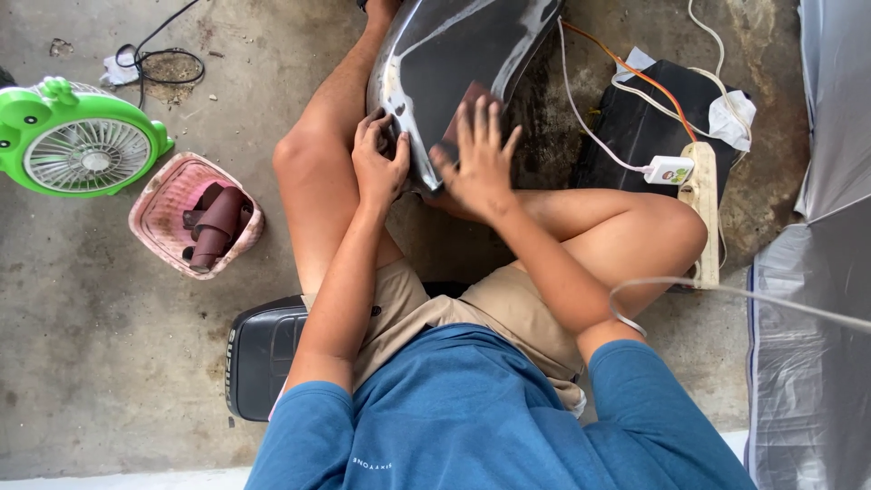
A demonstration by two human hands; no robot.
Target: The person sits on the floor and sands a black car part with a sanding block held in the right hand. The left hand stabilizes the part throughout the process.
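A glossy dark curved panel (pixel 454 45) rests between my bare legs on the concrete floor. My left hand (pixel 376 163) curls around the panel's near left edge and grips it. My right hand (pixel 479 159) lies flat with fingers spread, pressing a brown sheet of sandpaper (pixel 464 107) against the panel's surface. I sit on a low black seat (pixel 261 349).
A pink basket (pixel 159 213) with rolled brown sandpaper stands on the left, beside a green frog-shaped fan (pixel 82 141). A black cushion (pixel 649 122), a white plug (pixel 670 169) in a power strip (pixel 705 218) and cables lie right. Grey sheeting (pixel 817 272) covers the right edge.
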